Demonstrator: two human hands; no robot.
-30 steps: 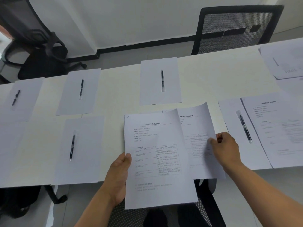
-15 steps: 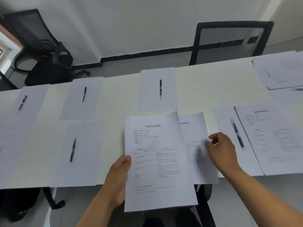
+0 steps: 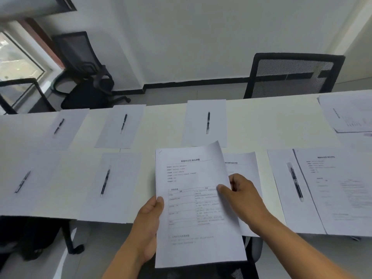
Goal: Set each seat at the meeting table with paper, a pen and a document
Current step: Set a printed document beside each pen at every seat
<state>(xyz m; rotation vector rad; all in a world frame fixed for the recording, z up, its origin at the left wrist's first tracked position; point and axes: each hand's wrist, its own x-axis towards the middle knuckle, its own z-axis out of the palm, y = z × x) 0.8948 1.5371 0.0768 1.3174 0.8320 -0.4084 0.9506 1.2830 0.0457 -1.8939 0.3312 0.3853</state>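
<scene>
Dealing the next document off the stack in hand

The left hand (image 3: 149,224) grips the stack of documents (image 3: 196,206) by its left edge, thumb curled over the front, holding it above the near edge of the table (image 3: 267,121). The right hand (image 3: 244,196) has its thumb on the stack's right edge with the fingers curled behind, seemingly pinching off the top sheet. To do this well, slide one sheet free with the thumb, check that only one comes, then lay it beside a pen (image 3: 105,182) on the paper (image 3: 118,198) left of the stack. A document (image 3: 245,168) already lies on the table just behind the stack; the setting (image 3: 342,190) right of the stack has paper, pen and document.
</scene>
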